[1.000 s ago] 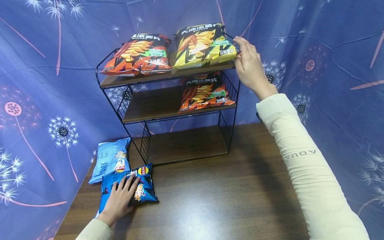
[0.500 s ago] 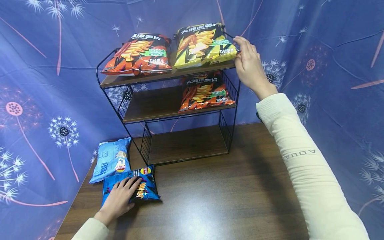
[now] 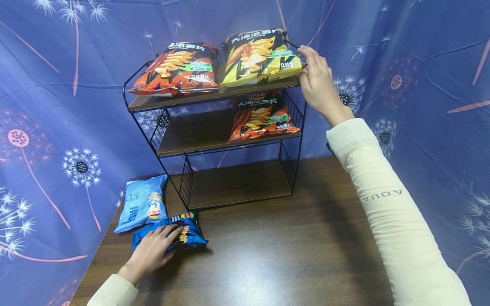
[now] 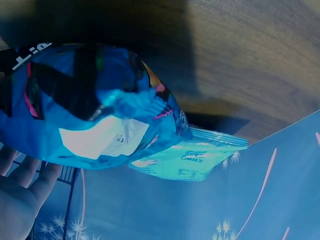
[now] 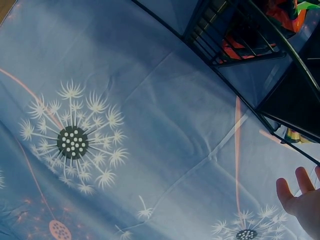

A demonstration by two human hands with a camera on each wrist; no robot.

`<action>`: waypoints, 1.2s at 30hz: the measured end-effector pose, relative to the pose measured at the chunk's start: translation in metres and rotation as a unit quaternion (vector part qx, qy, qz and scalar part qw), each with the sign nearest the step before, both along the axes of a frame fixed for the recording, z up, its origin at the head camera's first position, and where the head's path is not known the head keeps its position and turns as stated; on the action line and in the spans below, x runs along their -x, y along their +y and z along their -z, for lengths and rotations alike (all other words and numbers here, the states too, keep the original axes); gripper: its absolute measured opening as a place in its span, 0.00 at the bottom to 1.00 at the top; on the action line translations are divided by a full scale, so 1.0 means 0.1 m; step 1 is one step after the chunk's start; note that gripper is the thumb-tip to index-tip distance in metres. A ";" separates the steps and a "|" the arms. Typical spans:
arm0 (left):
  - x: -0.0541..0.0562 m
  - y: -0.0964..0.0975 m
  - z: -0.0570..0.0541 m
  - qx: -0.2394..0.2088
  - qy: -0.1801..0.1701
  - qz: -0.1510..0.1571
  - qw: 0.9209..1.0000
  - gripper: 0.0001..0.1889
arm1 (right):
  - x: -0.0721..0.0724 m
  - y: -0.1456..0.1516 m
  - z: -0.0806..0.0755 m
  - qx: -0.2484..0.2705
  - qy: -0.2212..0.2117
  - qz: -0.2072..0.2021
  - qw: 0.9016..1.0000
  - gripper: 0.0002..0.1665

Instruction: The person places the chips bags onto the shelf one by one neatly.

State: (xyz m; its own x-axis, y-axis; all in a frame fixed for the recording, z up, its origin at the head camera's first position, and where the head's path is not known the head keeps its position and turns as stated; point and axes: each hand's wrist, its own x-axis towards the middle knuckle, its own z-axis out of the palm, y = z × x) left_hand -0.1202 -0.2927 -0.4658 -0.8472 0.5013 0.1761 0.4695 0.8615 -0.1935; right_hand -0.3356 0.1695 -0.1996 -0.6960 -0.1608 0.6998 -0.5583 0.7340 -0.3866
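In the head view my left hand (image 3: pixel 155 250) grips a dark blue chip bag (image 3: pixel 187 236), fingers over its top and thumb at the near side. The left wrist view shows this chip bag (image 4: pixel 95 110) close up, with fingers (image 4: pixel 46 182) along its edge. Behind it on the table lies a light blue chip bag (image 3: pixel 141 202). My right hand (image 3: pixel 317 83) rests at the upper right corner of the black wire rack (image 3: pixel 302 114), beside a yellow chip bag (image 3: pixel 264 59). Its fingers look nearly straight; the exact contact is hidden.
An orange chip bag (image 3: pixel 180 70) lies at the left of the top shelf (image 3: pixel 153 101). Another orange chip bag (image 3: pixel 262 119) stands at the right of the middle shelf (image 3: pixel 195 131). The wooden table (image 3: pixel 268 242) extends in front of the rack, with a patterned blue curtain (image 3: pixel 76 127) around it.
The dark blue chip bag has shifted slightly right and tilted under my left hand, whose fingers have curled more around it. My right hand has stayed in place.
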 end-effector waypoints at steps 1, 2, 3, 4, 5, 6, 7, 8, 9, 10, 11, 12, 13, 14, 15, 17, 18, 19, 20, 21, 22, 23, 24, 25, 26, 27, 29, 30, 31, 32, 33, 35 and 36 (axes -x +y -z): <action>0.00 0.01 -0.01 0.002 0.000 0.000 1.000 0.35 | 0.00 0.00 0.00 0.000 0.000 0.000 1.000 0.28; 0.01 0.01 -0.02 0.003 0.000 0.000 1.000 0.35 | 0.00 0.00 0.00 0.000 -0.001 0.000 1.000 0.28; 0.01 0.02 -0.03 0.004 0.000 0.001 1.000 0.34 | 0.00 0.00 0.00 0.000 -0.001 0.000 1.000 0.28; 0.01 0.02 -0.04 0.002 0.001 0.002 1.000 0.34 | 0.00 0.00 0.00 -0.001 -0.001 0.000 1.000 0.28; 0.02 0.03 -0.05 0.001 0.004 0.005 1.000 0.33 | 0.00 0.00 0.00 -0.001 -0.001 0.000 1.000 0.28; 0.02 0.03 -0.06 -0.002 0.007 0.007 1.000 0.33 | 0.00 0.00 0.00 -0.002 -0.001 0.001 1.000 0.28; 0.03 0.03 -0.07 -0.005 0.011 0.010 1.000 0.33 | 0.00 0.00 0.00 -0.002 -0.001 0.001 1.000 0.28; 0.03 0.03 -0.07 -0.008 0.016 0.014 1.000 0.32 | 0.00 0.00 0.00 -0.003 0.000 0.001 1.000 0.28; 0.04 0.03 -0.08 -0.010 0.021 0.017 1.000 0.32 | 0.00 0.00 -0.01 -0.003 0.000 0.001 1.000 0.28; 0.05 0.04 -0.09 -0.014 0.027 0.021 0.999 0.33 | 0.00 0.00 -0.01 -0.002 0.000 0.001 1.000 0.28; 0.05 0.03 -0.09 -0.017 0.033 0.027 0.999 0.33 | 0.00 0.00 -0.01 -0.002 0.000 0.001 1.000 0.28; 0.06 0.03 -0.10 -0.019 0.037 0.031 0.999 0.33 | 0.00 0.00 -0.01 -0.002 0.000 0.001 1.000 0.28; 0.07 0.03 -0.11 -0.021 0.040 0.034 0.998 0.33 | 0.00 0.00 -0.01 -0.001 0.001 0.000 1.000 0.28; 0.07 0.03 -0.11 -0.021 0.042 0.037 0.998 0.34 | 0.00 0.00 -0.01 -0.001 0.001 0.000 1.000 0.28; 0.08 0.03 -0.12 -0.020 0.041 0.039 0.998 0.34 | 0.00 0.00 -0.01 -0.001 0.002 0.000 1.000 0.28; 0.08 0.02 -0.13 -0.017 0.038 0.040 0.998 0.35 | 0.00 0.00 -0.01 -0.002 0.003 0.000 1.000 0.28; 0.08 0.02 -0.14 -0.016 0.034 0.037 0.999 0.35 | 0.00 0.00 -0.01 -0.002 0.003 0.001 1.000 0.28; 0.08 0.02 -0.15 -0.016 0.031 0.036 0.999 0.36 | 0.00 0.00 -0.01 -0.002 0.003 0.001 1.000 0.28; 0.08 0.02 -0.16 -0.019 0.027 0.035 0.999 0.36 | 0.00 0.00 -0.01 -0.002 0.003 0.001 1.000 0.28; 0.09 0.02 -0.18 -0.024 0.022 0.035 0.999 0.36 | 0.00 0.00 -0.01 -0.003 0.004 0.001 1.000 0.28; 0.09 0.03 -0.19 -0.029 0.019 0.036 0.999 0.35 | 0.00 0.00 -0.01 -0.003 0.004 0.002 1.000 0.28; 0.10 0.04 -0.20 -0.035 0.015 0.037 0.999 0.35 | 0.00 0.00 -0.01 -0.003 0.004 0.002 1.000 0.28; 0.10 0.05 -0.22 -0.040 0.011 0.038 0.998 0.34 | 0.00 0.00 -0.01 -0.003 0.004 0.002 1.000 0.28; 0.10 0.06 -0.23 -0.044 0.008 0.039 0.998 0.34 | 0.00 0.00 -0.01 -0.002 0.004 0.002 1.000 0.28; 0.11 0.07 -0.24 -0.048 0.004 0.040 0.998 0.33 | -0.01 0.00 -0.01 -0.002 0.003 0.003 1.000 0.28; 0.11 0.07 -0.25 -0.050 0.001 0.040 0.998 0.33 | -0.01 0.00 -0.01 -0.003 0.003 0.002 1.000 0.28; 0.12 0.08 -0.27 -0.054 -0.005 0.038 0.998 0.32 | 0.00 0.00 0.00 -0.002 0.001 0.001 1.000 0.28; 0.12 0.09 -0.28 -0.056 -0.007 0.037 0.998 0.32 | 0.00 0.00 0.00 -0.003 0.002 0.002 1.000 0.28; 0.12 0.09 -0.29 -0.059 -0.009 0.036 0.998 0.32 | 0.00 0.00 0.00 -0.003 0.001 0.002 1.000 0.28; 0.13 0.10 -0.29 -0.062 -0.012 0.036 0.997 0.32 | 0.00 0.00 0.00 -0.003 0.001 0.001 1.000 0.28; 0.14 0.11 -0.30 -0.065 -0.016 0.034 0.997 0.32 | 0.00 0.00 0.00 -0.003 0.002 0.001 1.000 0.28; 0.16 0.11 -0.31 -0.068 -0.023 0.032 0.997 0.31 | 0.01 0.00 0.01 -0.003 0.004 0.003 1.000 0.28; 0.17 0.11 -0.31 -0.071 -0.026 0.031 0.997 0.31 | 0.01 0.00 0.01 -0.003 0.004 0.003 1.000 0.28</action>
